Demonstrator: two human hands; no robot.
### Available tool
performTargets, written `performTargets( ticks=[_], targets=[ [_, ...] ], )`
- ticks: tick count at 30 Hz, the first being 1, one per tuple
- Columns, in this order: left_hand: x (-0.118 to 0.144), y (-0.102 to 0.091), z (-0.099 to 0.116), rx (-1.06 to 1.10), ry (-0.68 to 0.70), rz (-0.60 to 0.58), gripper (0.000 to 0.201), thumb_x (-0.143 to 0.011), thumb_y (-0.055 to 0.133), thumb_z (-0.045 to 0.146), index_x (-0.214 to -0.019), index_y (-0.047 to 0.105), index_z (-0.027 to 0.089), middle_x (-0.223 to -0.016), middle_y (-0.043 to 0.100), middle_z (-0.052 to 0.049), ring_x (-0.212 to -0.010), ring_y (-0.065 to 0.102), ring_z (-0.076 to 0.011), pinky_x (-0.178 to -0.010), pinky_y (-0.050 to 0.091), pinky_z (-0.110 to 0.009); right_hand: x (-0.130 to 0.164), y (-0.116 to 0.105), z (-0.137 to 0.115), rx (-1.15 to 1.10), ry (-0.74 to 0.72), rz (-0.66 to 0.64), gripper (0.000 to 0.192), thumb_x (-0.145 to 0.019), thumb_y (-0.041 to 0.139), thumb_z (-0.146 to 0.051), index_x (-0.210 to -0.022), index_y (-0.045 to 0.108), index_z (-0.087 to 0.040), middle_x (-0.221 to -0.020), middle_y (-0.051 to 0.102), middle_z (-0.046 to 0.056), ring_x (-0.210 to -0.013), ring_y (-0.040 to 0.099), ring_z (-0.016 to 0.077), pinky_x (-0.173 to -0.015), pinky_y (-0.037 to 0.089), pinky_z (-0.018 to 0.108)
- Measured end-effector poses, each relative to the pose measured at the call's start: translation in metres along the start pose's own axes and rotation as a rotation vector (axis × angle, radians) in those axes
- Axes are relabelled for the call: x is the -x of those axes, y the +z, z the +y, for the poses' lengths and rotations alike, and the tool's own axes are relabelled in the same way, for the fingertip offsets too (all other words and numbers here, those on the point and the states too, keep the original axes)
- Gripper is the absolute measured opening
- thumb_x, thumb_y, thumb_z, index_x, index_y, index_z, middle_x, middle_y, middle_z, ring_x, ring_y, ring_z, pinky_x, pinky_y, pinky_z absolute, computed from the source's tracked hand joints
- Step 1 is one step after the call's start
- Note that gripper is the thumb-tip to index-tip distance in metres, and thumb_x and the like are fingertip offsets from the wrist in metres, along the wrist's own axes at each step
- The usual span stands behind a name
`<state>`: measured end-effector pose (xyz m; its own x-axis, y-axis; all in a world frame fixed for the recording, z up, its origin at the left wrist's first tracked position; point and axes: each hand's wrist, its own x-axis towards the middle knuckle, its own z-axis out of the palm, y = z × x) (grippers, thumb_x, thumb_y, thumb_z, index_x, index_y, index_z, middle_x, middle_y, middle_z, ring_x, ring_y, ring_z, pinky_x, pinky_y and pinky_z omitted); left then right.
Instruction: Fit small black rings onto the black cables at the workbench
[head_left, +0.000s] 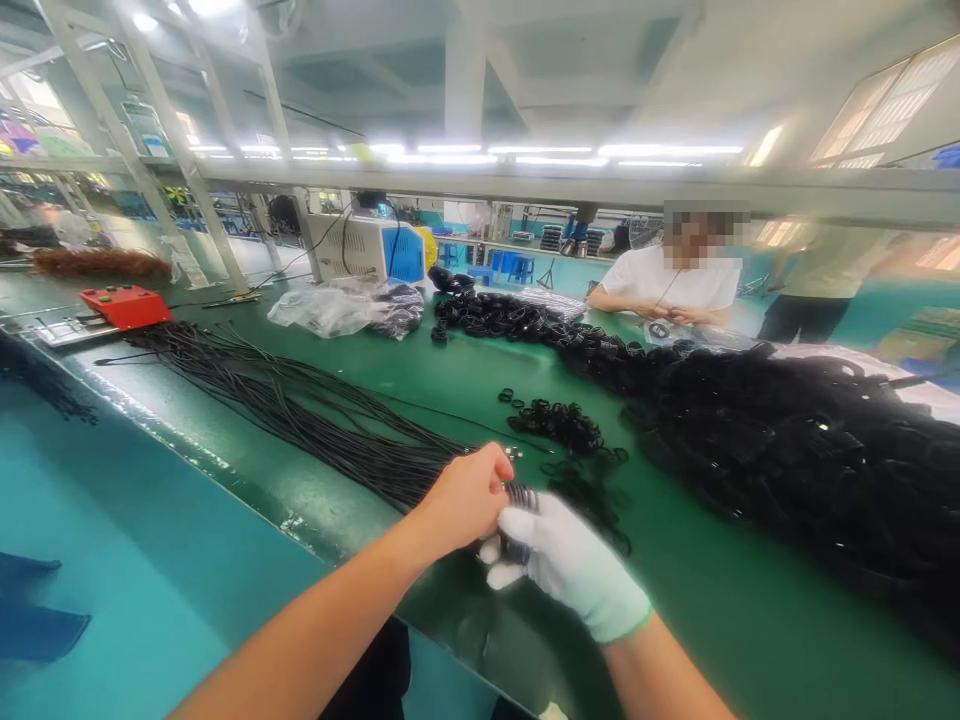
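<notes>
Spanning the whole scene, one long green counter point(465, 390), with stock sorted into zones along it so each kind stays within reach. Heaped at the right, one very large pile of black rings point(787, 440), too many to count, running far back toward a seated person in a white shirt point(664, 285). Fanned out at the left, one bundle of long black cables point(300, 410), far too many strands to count, laid parallel with their ends converging near the hands, presumably for picking one at a time. Bunched farther back, one crumpled clear plastic bag point(337, 305); beyond it, one grey and blue machine point(367, 247). Parked at far left, one red box with buttons point(125, 305). Scattered near centre, one small cluster of loose rings point(559, 422). Meeting at the near edge, two hands: bare left hand point(465, 497) closed in a pinching grip, gloved right hand point(566, 560) closed too, both clamped on one small ribbed black part point(520, 500) held just above the counter.
</notes>
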<state>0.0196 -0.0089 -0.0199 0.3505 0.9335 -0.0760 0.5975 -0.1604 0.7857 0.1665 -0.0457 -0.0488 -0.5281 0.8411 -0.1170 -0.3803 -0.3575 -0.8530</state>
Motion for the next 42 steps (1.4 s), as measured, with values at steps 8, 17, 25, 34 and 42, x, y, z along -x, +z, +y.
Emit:
performTargets(
  ticks=[8, 17, 25, 34, 42],
  targets=[
    [0.037, 0.011, -0.006, -0.202, 0.348, 0.039, 0.011, -0.071, 0.064, 0.019, -0.064, 0.056, 0.018, -0.075, 0.059, 0.001, -0.083, 0.049, -0.017, -0.077, 0.036, -0.029, -0.007, -0.012, 0.009, -0.178, -0.108, 0.009, 0.019, -0.078, 0.065, -0.026, -0.087, 0.062, -0.01, -0.072, 0.058, 0.004, -0.065, 0.055, 0.0114, -0.054, 0.048, 0.021],
    [0.013, -0.004, -0.003, -0.044, 0.161, 0.011, 0.019, -0.071, 0.05, 0.013, -0.085, 0.059, 0.022, -0.069, 0.059, 0.004, -0.063, 0.052, -0.0126, -0.058, 0.037, -0.022, 0.008, -0.008, 0.001, -0.022, 0.114, -0.018, 0.029, -0.075, 0.066, -0.026, -0.099, 0.059, -0.01, -0.09, 0.061, 0.01, -0.077, 0.063, 0.0194, -0.061, 0.056, 0.034],
    [0.012, 0.022, -0.012, -0.254, 0.212, 0.19, 0.018, -0.072, 0.043, 0.008, -0.067, 0.056, 0.019, -0.066, 0.058, 0.002, -0.062, 0.051, -0.0116, -0.059, 0.035, -0.021, 0.005, -0.005, 0.008, 0.03, 0.112, -0.012, 0.025, -0.072, 0.068, -0.025, -0.09, 0.06, -0.01, -0.079, 0.057, 0.005, -0.073, 0.061, 0.0175, -0.059, 0.057, 0.033],
    [-0.013, 0.01, -0.009, -0.052, 0.232, -0.027, 0.015, -0.074, 0.053, 0.017, -0.084, 0.063, 0.02, -0.07, 0.062, 0.002, -0.064, 0.055, -0.0126, -0.058, 0.041, -0.021, 0.007, -0.019, 0.004, -0.015, 0.071, 0.092, 0.029, -0.07, 0.07, -0.027, -0.09, 0.058, -0.01, -0.08, 0.06, 0.007, -0.062, 0.06, 0.0149, -0.048, 0.053, 0.028],
    [-0.088, 0.001, -0.013, -0.151, 0.259, -0.006, 0.012, -0.078, 0.052, 0.023, -0.077, 0.063, 0.019, -0.074, 0.063, 0.0, -0.072, 0.057, -0.0159, -0.068, 0.042, -0.026, 0.018, -0.06, -0.037, -0.251, -0.252, 0.682, 0.04, -0.068, 0.075, -0.034, -0.099, 0.056, -0.016, -0.084, 0.065, 0.007, -0.067, 0.062, 0.0149, -0.054, 0.051, 0.025]
  ],
)
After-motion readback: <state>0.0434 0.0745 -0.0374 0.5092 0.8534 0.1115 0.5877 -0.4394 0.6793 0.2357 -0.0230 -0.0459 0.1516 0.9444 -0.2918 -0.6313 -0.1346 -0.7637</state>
